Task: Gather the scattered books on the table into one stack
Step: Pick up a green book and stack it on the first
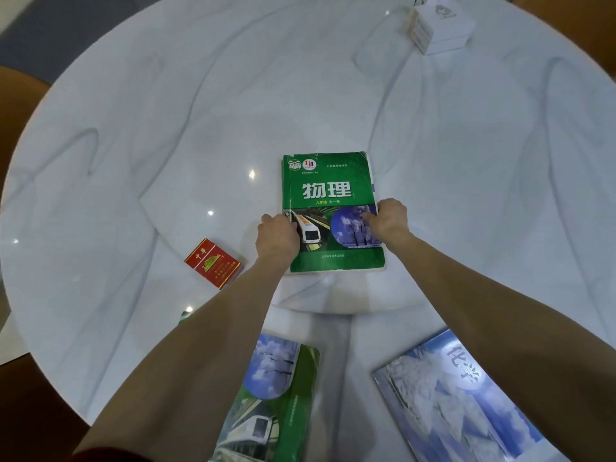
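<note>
A green physics textbook (328, 191) lies flat near the middle of the round white marble table (166, 128). My left hand (277, 240) grips its left edge and my right hand (390, 220) grips its right edge, thumbs on the cover. A second green textbook (283, 405) lies near the table's front edge, partly hidden under my left forearm. A blue chemistry textbook (456, 405) lies at the front right, partly covered by my right forearm.
A red cigarette pack (213, 263) lies to the left of the held book. A white box (440, 28) stands at the far right of the table. A raised round centre plate (333, 95) bears the green book.
</note>
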Action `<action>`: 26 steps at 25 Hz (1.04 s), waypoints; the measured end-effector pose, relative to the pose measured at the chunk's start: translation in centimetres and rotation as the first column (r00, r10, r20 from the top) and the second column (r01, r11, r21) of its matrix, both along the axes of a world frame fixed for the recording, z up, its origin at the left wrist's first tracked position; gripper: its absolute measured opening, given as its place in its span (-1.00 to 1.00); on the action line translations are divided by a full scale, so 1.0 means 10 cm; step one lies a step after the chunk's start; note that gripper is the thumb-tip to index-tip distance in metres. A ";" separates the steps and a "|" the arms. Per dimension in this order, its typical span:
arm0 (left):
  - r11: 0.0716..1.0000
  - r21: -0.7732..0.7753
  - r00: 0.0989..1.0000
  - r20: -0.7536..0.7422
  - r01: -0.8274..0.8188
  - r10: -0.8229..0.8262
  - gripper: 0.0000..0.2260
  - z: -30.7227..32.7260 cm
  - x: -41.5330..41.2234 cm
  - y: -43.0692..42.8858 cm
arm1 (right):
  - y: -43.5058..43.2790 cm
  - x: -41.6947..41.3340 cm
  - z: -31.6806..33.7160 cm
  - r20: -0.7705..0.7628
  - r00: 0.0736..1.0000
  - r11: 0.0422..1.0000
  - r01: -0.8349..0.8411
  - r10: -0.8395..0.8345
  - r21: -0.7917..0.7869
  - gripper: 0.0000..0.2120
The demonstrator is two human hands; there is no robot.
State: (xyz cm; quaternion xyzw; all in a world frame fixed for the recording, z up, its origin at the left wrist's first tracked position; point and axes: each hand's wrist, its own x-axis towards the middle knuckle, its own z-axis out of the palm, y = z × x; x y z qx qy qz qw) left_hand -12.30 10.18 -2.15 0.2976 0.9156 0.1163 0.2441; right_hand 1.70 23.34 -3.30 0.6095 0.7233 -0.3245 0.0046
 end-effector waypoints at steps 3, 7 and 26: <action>0.994 -0.035 0.991 -0.086 0.100 -0.103 -0.70 0.08 -0.03 -0.03 | -0.05 0.05 0.06 0.010 1.000 1.000 -0.004 0.004 -0.010 -0.66; 0.966 -0.062 0.940 -0.224 0.251 -0.258 -0.76 0.22 -0.04 -0.07 | -0.16 0.18 0.17 0.030 1.000 1.000 -0.005 0.004 0.010 -0.74; 0.513 -0.044 0.475 -0.314 0.857 -0.822 -0.72 0.43 1.40 0.06 | -1.10 1.80 0.40 0.259 0.961 0.969 0.033 -0.098 0.244 -0.78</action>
